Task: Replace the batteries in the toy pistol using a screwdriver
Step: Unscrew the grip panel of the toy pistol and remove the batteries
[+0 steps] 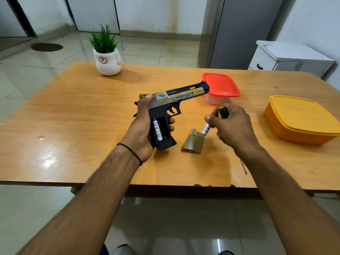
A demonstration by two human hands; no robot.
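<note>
My left hand point(142, 126) grips the toy pistol point(176, 97) by the back of its grip, barrel pointing right. The grip's battery bay is uncovered; one white battery point(157, 130) sits in its left slot and the right slot looks empty. My right hand point(231, 126) holds a second battery point(205, 128) between thumb and fingers, and also the yellow-and-black screwdriver point(223, 112), whose thin shaft sticks out below my wrist. The removed tan grip cover point(193, 143) lies on the table between my hands.
A wooden table point(82, 126) carries a clear box with a red lid point(219, 85) just behind the muzzle, an orange lidded container point(301, 118) at the right, and a white potted plant point(107, 59) at the far left. The table's near edge is close to me.
</note>
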